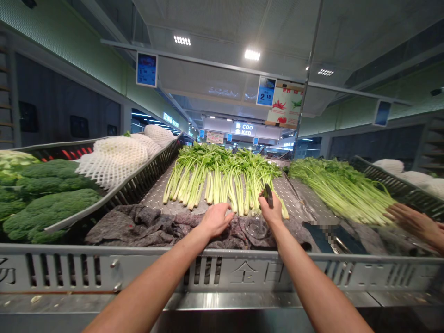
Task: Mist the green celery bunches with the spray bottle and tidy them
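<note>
Bunches of celery lie side by side on a metal tread-plate shelf, leaves at the back and pale stalk ends towards me. Just in front of the stalk ends is my left hand, thumb apart and holding nothing; whether its fingertips touch the celery I cannot tell. My right hand is wrapped round what looks like a spray bottle, with a black top above the fist and a clear round body below it. It is at the right end of the celery row. A crumpled grey cloth runs along the front beneath both hands.
Left of the celery, a black slatted divider bounds broccoli and netted white cauliflower. A grey slotted rail crosses the front. On the right, a mirror reflects celery and a hand. Price signs hang overhead.
</note>
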The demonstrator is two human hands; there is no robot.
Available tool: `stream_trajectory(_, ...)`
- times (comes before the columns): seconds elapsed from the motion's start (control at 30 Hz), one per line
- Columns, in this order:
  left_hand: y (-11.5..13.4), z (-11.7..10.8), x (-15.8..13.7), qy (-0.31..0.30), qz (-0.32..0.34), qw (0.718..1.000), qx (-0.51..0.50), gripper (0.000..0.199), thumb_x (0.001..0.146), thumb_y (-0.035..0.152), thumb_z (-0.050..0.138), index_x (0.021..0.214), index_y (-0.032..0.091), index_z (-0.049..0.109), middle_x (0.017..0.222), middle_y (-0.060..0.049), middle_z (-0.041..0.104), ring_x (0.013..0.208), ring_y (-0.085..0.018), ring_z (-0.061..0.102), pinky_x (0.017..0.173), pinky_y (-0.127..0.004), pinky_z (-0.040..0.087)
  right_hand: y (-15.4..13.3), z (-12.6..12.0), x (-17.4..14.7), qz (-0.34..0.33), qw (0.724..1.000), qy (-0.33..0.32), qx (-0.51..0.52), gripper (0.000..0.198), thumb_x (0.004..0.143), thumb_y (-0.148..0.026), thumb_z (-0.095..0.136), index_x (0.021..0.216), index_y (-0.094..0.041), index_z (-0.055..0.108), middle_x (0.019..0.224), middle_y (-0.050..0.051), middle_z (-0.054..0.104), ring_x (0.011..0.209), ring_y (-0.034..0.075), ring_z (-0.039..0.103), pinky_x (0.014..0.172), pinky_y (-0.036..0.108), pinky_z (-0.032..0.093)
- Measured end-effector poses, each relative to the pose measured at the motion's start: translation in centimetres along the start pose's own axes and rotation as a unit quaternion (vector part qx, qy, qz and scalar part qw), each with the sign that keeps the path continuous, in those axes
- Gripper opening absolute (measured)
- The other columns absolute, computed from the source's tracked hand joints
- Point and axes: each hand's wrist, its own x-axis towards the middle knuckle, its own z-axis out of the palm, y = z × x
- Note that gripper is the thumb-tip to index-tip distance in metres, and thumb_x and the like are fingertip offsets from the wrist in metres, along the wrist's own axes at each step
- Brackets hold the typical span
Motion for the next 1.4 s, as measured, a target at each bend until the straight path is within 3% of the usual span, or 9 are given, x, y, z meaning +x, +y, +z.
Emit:
stream_trajectory(0.9, 0.14, -0.15, -0.05, -0.011, -0.005, 1.0, 0.008, 0.035, 0.081, 0.038, 0.031, 0.099, 0.018, 0.053, 0.102, -0.008, 0.06, 0.094, -0.021, 0.054, 0.08, -0.031, 0.04, 0.15, 0.23, -0.14, -0.013, 0.999, 0.014, 0.049, 0.026, 0.062, -0.033, 0.047, 0.078, -0.016, 0.059, 0.069, 0.002, 0.06, 0.058, 0.015, 0.052, 0.056, 0.026, 0.04)
stream_trajectory(1.17, 0.12, -0.19, -0.06, -0.009, -0.007, 1.0, 0.008, 0.035, 0.08, 0.038, 0.032, 0.099, 0.019, 0.053, 0.102, -0.007, 0.06, 0.094, -0.02, 0.054, 0.082, -0.03, 0.039, 0.32, 0.16, 0.04, -0.016, 0.999, 0.012, 0.042, 0.029, 0.06, -0.034, 0.049, 0.082, -0.016, 0.058, 0.076, 0.004, 0.061, 0.067, 0.018, 0.054, 0.062, 0.028, 0.041)
stream_trajectory(1.4, 0.22, -0.31, -0.05, -0.007, -0.012, 1.0, -0.007, 0.034, 0.08, 0.037, 0.033, 0.1, 0.019, 0.054, 0.103, -0.006, 0.06, 0.096, -0.019, 0.053, 0.085, -0.03, 0.038, -0.01, 0.19, -0.18, -0.028, 0.998, -0.026, 0.057, 0.027, 0.059, -0.032, 0.046, 0.077, -0.016, 0.058, 0.069, 0.003, 0.059, 0.061, 0.016, 0.053, 0.056, 0.026, 0.041)
